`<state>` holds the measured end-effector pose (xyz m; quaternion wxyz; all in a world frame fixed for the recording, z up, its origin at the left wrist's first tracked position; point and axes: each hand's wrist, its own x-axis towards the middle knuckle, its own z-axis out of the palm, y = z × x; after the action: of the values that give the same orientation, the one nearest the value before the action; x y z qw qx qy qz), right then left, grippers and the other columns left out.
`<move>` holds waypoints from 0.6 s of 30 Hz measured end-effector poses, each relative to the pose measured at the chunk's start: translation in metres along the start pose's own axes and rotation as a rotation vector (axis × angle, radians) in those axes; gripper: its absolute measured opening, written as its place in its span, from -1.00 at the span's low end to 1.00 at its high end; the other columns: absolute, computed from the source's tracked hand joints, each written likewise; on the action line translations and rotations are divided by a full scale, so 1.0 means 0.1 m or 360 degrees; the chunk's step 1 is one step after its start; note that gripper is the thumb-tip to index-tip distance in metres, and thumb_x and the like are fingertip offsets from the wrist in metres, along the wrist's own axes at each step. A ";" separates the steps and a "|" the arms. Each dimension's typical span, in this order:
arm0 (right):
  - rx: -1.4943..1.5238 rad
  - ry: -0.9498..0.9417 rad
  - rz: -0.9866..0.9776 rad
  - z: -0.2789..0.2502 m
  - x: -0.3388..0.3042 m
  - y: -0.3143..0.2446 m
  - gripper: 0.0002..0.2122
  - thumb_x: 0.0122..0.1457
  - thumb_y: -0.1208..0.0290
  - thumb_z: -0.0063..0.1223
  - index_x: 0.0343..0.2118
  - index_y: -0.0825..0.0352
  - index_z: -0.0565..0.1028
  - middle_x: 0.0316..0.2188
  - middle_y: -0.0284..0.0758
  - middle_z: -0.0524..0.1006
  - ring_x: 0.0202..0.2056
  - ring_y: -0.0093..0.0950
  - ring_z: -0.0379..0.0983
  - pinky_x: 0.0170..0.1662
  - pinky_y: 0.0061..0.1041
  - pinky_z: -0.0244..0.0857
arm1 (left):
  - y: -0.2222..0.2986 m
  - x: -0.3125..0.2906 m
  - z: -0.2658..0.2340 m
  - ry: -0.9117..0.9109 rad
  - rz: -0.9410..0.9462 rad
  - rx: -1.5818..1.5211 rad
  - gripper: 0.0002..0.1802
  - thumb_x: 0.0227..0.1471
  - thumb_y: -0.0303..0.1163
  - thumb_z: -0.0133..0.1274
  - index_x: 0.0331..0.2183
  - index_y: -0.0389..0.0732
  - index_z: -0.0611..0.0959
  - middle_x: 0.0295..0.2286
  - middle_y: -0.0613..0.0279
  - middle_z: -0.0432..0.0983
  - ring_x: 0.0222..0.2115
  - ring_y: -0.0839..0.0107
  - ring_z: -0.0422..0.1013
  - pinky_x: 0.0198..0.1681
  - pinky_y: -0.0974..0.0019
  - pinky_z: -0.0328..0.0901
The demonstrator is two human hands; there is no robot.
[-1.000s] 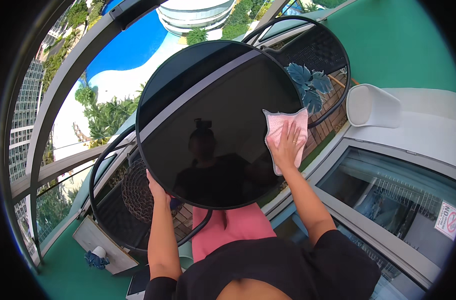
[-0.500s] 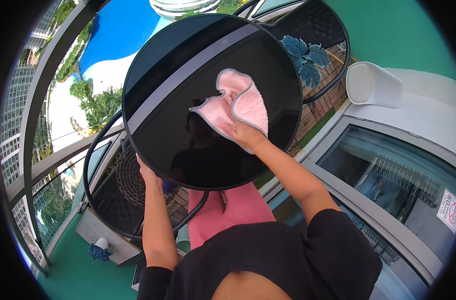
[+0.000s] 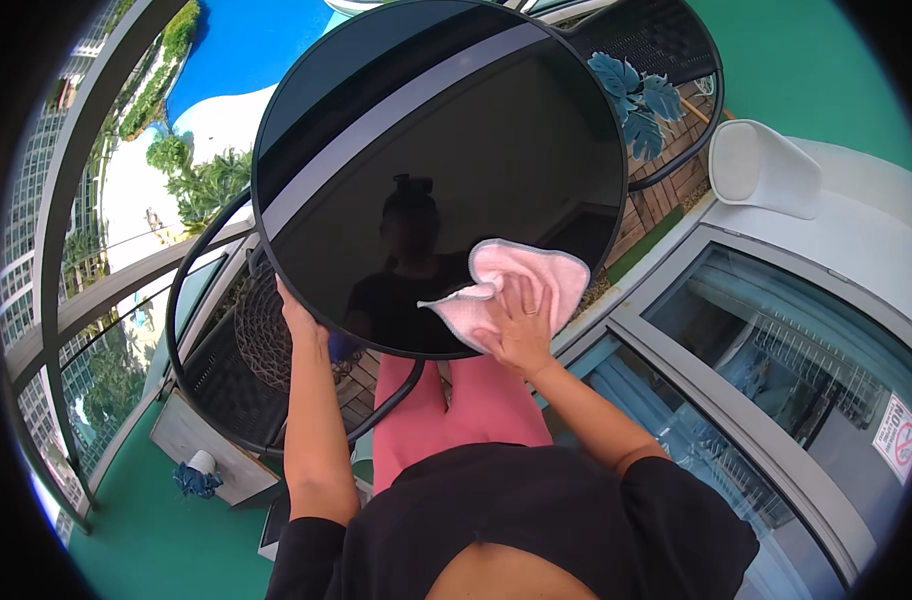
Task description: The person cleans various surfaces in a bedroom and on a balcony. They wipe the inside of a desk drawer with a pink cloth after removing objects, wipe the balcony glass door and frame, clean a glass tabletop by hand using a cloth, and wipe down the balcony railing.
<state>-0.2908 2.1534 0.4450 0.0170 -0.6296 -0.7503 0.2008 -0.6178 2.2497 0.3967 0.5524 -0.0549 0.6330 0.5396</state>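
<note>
A round, glossy black tabletop [image 3: 416, 180] fills the middle of the view, its dark surface mirroring a light band and my outline. My left hand [image 3: 304, 328] grips its rim at the lower left; some of the fingers are hidden beneath the edge. Near the lower right rim, my right hand [image 3: 524, 325] presses a pink cleaning cloth [image 3: 496, 262] with grey edging against the glass. The fingers of that hand are somewhat spread and bent into the cloth, which bunches around them. One corner of the cloth reaches left over the surface.
Black woven chairs [image 3: 656, 40] stand beyond the table and at lower left. A blue-leaved plant [image 3: 636, 105] is beside the far one. At right are a white rounded stool-like object [image 3: 761, 170] and glass sliding panels [image 3: 746, 310]. A railing [image 3: 126, 285] runs along the left.
My right hand has slid the cloth toward me and slightly right, from the middle of the tabletop to its near right edge. The left hand keeps its place on the rim. The view has shifted slightly.
</note>
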 end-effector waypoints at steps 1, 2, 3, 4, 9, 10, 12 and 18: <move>-0.0276 0.0150 0.0113 -0.10 0.13 0.48 -0.35 0.08 -0.15 -0.15 0.15 0.20 0.27 0.24 -0.08 0.04 0.28 -0.05 -0.20 0.20 0.18 -0.47 | 0.01 -0.02 0.02 0.0046 -0.0026 0.0000 -0.36 0.15 0.08 -0.17 0.04 -0.26 0.39 -0.07 0.12 0.42 -0.12 0.25 0.42 -0.05 0.22 0.36; -0.0303 0.0252 0.0316 -0.27 0.39 0.84 -0.32 0.10 -0.15 -0.18 0.22 0.18 0.16 0.25 -0.05 0.00 0.28 0.00 -0.23 0.20 0.18 -0.49 | -0.02 0.00 0.00 0.0042 0.0036 0.0000 -0.31 0.13 0.12 -0.15 0.02 -0.31 0.40 -0.09 0.10 0.43 -0.13 0.25 0.43 -0.06 0.23 0.36; -0.0286 0.0384 0.0410 -0.39 0.75 1.16 -0.30 0.11 -0.14 -0.20 0.26 0.14 0.06 0.26 -0.03 -0.03 0.28 0.02 -0.25 0.21 0.15 -0.49 | -0.03 -0.01 -0.02 0.0027 0.0011 0.0004 -0.30 0.12 0.12 -0.14 0.01 -0.32 0.41 -0.10 0.10 0.44 -0.14 0.25 0.43 -0.06 0.23 0.36; -0.0289 0.0550 0.0474 -0.48 1.20 1.42 -0.31 0.13 -0.15 -0.24 0.27 0.12 0.02 0.27 -0.03 -0.05 0.28 0.00 -0.24 0.20 0.16 -0.47 | -0.04 -0.02 -0.04 0.0009 -0.0013 0.0008 -0.30 0.12 0.12 -0.14 0.01 -0.33 0.41 -0.11 0.10 0.44 -0.15 0.25 0.44 -0.06 0.24 0.37; -0.0356 0.0719 0.0488 -0.79 3.62 1.01 -0.33 0.19 -0.16 -0.40 0.25 0.22 0.04 0.28 -0.13 -0.03 0.28 -0.07 -0.17 0.19 0.21 -0.34 | -0.06 0.10 -0.10 -0.0001 -0.0062 0.0051 -0.32 0.13 0.13 -0.15 -0.07 -0.35 0.47 -0.16 0.09 0.47 -0.19 0.29 0.45 -0.12 0.32 0.38; -0.0387 0.0758 0.0240 -0.66 3.86 0.65 -0.33 0.19 -0.16 -0.41 0.24 0.22 0.06 0.27 -0.14 -0.02 0.28 -0.10 -0.16 0.20 0.20 -0.33 | -0.02 0.10 -0.07 0.0002 -0.0133 0.0079 -0.35 0.13 0.04 -0.08 -0.01 -0.37 0.43 -0.18 0.11 0.48 -0.23 0.33 0.46 -0.16 0.33 0.37; -0.0408 0.0791 -0.0239 -0.29 3.99 -0.46 -0.37 0.20 -0.11 -0.41 0.23 0.23 0.10 0.26 -0.15 0.03 0.28 -0.15 -0.11 0.22 0.14 -0.32 | -0.08 0.21 -0.37 -0.0068 0.0031 0.0169 -0.37 0.12 -0.05 -0.03 0.03 -0.38 0.40 -0.21 0.12 0.49 -0.26 0.35 0.46 -0.16 0.35 0.37; 0.0014 0.0027 -0.1212 0.42 1.79 -2.04 -0.47 0.13 0.12 -0.11 0.15 0.22 0.25 0.26 -0.31 0.08 0.25 -0.29 -0.01 0.22 0.09 -0.30 | -0.13 0.32 -2.16 0.0515 0.0133 0.2125 -0.22 -0.14 -0.28 0.16 0.15 -0.16 0.29 -0.07 0.01 0.36 -0.16 0.19 0.42 -0.06 0.24 0.30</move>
<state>-0.5309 2.2865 0.4318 0.0993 -0.3072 -0.9295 0.1783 -0.7599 2.1008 0.3226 0.3451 0.2418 0.9060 0.0398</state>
